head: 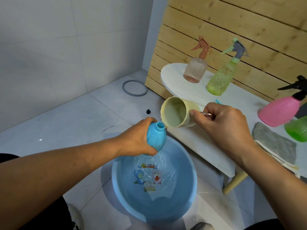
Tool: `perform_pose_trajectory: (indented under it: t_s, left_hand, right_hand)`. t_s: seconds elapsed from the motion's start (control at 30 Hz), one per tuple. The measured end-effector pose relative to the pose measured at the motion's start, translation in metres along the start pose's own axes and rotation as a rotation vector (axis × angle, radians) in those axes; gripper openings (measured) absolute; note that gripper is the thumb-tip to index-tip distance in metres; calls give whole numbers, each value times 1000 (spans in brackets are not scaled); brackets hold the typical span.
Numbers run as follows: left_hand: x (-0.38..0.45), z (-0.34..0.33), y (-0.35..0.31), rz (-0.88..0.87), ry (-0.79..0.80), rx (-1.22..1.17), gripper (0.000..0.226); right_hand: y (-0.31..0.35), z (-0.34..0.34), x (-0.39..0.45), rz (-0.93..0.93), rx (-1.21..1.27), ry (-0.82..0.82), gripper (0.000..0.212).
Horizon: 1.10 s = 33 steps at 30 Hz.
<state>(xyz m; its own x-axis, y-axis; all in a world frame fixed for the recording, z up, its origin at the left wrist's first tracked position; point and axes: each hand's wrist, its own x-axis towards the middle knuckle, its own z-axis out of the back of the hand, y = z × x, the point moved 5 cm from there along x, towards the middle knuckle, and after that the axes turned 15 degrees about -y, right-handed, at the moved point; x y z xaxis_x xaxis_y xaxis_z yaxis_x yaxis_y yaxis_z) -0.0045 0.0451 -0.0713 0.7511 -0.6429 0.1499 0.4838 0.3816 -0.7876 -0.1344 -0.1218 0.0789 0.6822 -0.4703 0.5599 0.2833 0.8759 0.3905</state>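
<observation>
My left hand (pixel 138 140) grips a light blue bottle (pixel 156 136) with no cap, its open neck pointing up and full to the brim. My right hand (pixel 224 128) holds a cream cup (pixel 176 112) by its handle, tipped on its side so its lip touches the bottle's neck. A thin stream of water runs from the cup into the bottle, and water spills down the bottle's side. Both are held above a blue basin (pixel 187 163) on the floor. The basin holds rippling water over cartoon stickers.
A low white table (pixel 187 136) stands at the right against a wooden slat panel. On it are a pink ribbed spray bottle (pixel 196 70), a yellow-green one (pixel 221 78), a pink one (pixel 280 112), a green one (pixel 297 130) and a grey cloth (pixel 274 143). A grey ring (pixel 134 87) lies on the floor.
</observation>
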Motion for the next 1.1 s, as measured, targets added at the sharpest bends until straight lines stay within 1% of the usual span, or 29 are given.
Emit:
perform_pose_trajectory:
  t_s: [0.33,1.1]
  left_hand:
    - [0,0,0,-4,5,0,90]
    - [-1,-1,0,5,8,0,93]
  right_hand:
    - [3,2,-2,23,-8,-15,46]
    - [8,1,-4,167,-58,-76,43]
